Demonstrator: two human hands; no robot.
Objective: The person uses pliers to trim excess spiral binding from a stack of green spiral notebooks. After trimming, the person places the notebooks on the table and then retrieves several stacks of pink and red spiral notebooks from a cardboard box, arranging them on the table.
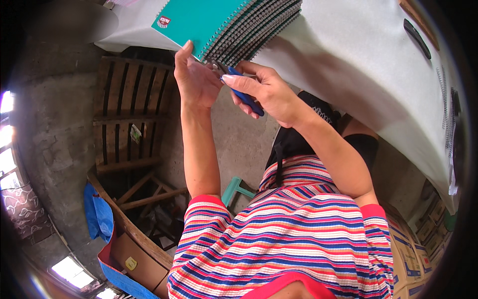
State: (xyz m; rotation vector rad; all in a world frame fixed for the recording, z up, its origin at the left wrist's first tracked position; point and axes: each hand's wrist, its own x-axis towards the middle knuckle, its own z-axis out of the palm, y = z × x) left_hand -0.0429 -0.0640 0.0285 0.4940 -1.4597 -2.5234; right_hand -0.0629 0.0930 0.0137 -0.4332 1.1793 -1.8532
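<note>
A stack of spiral notebooks with green covers lies at the near edge of the white-covered table, with dark wire coils along its right side. My left hand holds the near corner of the stack. Its thumb lies at the cover's edge, while its fingers are mostly hidden under the notebooks. Wrapped round a pair of blue-handled pliers, my right hand keeps the tool tilted. The small metal jaws are at the near end of the coil, close to my left palm; whether they grip the wire is too small to tell.
On the white tablecloth, a black cutter knife lies to the right, with loose wire coils along the far right edge. A slatted wooden rack and a green stool are below. Cardboard boxes stand at lower right.
</note>
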